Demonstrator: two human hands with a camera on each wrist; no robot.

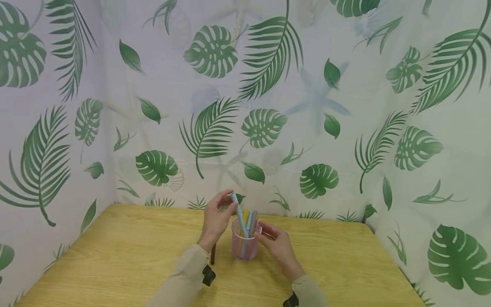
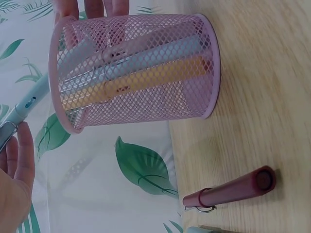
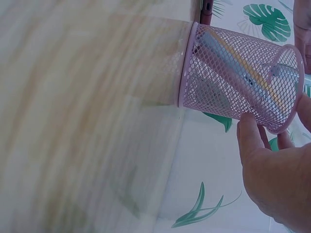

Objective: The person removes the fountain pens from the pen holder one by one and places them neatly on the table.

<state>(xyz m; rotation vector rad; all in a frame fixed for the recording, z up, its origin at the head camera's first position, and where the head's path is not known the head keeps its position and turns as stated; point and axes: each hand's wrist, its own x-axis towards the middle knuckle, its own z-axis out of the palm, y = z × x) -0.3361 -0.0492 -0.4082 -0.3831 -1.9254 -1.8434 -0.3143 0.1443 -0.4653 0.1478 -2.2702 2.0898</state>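
A pink mesh pen holder (image 1: 244,252) stands upright on the table. My left hand (image 1: 217,218) pinches a light blue pen (image 1: 238,209) near its upper, clip end; the pen leans, its lower end inside the holder's rim. Inside the mesh, a yellow pen (image 2: 160,72), another light blue pen (image 2: 167,52) and a greyish-mauve pen (image 2: 141,44) stand together. My right hand (image 1: 281,248) holds the holder at its right side, close to the rim, with fingers around the mesh.
A dark red pen (image 2: 233,188) with a metal clip lies on the wooden table (image 1: 115,256), left of the holder. Part of a pale pen (image 2: 201,229) shows beside it at the left wrist view's edge. Leaf-printed cloth (image 1: 264,128) encloses the table's back and sides.
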